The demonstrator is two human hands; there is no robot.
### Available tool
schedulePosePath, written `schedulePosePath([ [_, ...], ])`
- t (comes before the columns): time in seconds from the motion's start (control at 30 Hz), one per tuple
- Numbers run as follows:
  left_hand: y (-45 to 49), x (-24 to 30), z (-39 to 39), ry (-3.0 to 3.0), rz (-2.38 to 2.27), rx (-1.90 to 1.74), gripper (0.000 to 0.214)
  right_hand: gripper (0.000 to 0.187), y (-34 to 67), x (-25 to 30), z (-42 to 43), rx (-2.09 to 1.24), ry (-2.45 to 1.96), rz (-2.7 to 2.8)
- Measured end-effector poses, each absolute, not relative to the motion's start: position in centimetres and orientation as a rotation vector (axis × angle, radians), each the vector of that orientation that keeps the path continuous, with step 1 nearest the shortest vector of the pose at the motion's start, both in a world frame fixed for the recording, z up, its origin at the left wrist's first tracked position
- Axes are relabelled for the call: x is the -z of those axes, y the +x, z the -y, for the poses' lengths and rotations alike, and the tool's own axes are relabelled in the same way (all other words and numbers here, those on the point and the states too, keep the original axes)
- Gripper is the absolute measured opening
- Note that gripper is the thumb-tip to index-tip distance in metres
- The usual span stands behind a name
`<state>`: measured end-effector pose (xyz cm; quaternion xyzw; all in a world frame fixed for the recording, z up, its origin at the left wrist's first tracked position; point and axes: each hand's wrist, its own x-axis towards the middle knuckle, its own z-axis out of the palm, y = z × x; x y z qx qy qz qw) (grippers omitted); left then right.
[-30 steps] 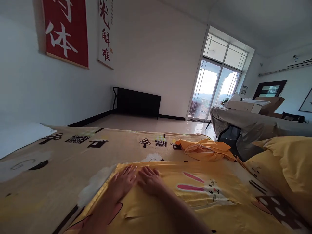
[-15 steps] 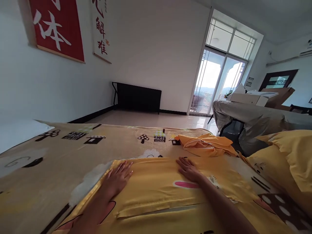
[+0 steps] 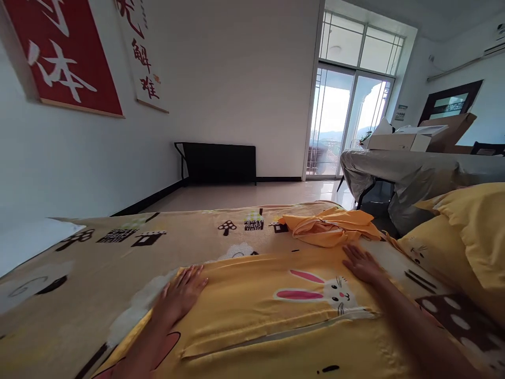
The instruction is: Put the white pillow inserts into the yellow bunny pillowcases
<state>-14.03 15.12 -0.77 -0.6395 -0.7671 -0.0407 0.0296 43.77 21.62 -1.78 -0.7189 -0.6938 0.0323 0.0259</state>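
A yellow pillowcase with a rabbit print [image 3: 276,300] lies flat on the bed in front of me. My left hand [image 3: 182,292] rests palm down on its left edge, fingers stretched out. At the pillowcase's far right corner my right hand [image 3: 361,263] lies flat too, fingers spread. Neither hand holds anything. Just beyond my right hand sits a crumpled orange cloth [image 3: 329,227].
The bed is covered by a beige blanket with mushroom prints [image 3: 118,252]. Yellow pillows [image 3: 461,237] are piled at the right. A white pillow [image 3: 31,239] lies at the left. Beyond stand a covered table with cardboard boxes [image 3: 410,158], a black bench [image 3: 221,163] and glass balcony doors [image 3: 343,121].
My hands have slid apart across the pillowcase: the right hand moved far to the right, the left slightly left. The rabbit print is uncovered and the view has turned left.
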Motion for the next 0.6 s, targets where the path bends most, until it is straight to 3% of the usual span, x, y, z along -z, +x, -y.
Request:
schedulePosePath([
  [0.17, -9.2, -2.0, -13.9, -2.066, 2.171, 0.178, 0.058, 0.060, 40.4, -0.3, -19.8, -0.024, -2.325, 1.924],
  [0.33, 2.2, -1.7, -13.8, -2.456, 1.946, 0.160, 0.057, 0.045, 27.7, -0.4, -16.3, -0.143, -1.779, 2.394],
  [0.4, 5.4, -0.9, -13.5, -2.537, 1.919, 0.160, 0.054, 0.048, 24.2, 0.1, -14.8, -0.188, -1.603, 2.502],
  [0.6, 1.0, -0.5, -11.3, -2.503, 1.987, 0.196, 0.060, 0.059, 29.4, 0.5, -13.8, -0.225, -1.710, 2.426],
])
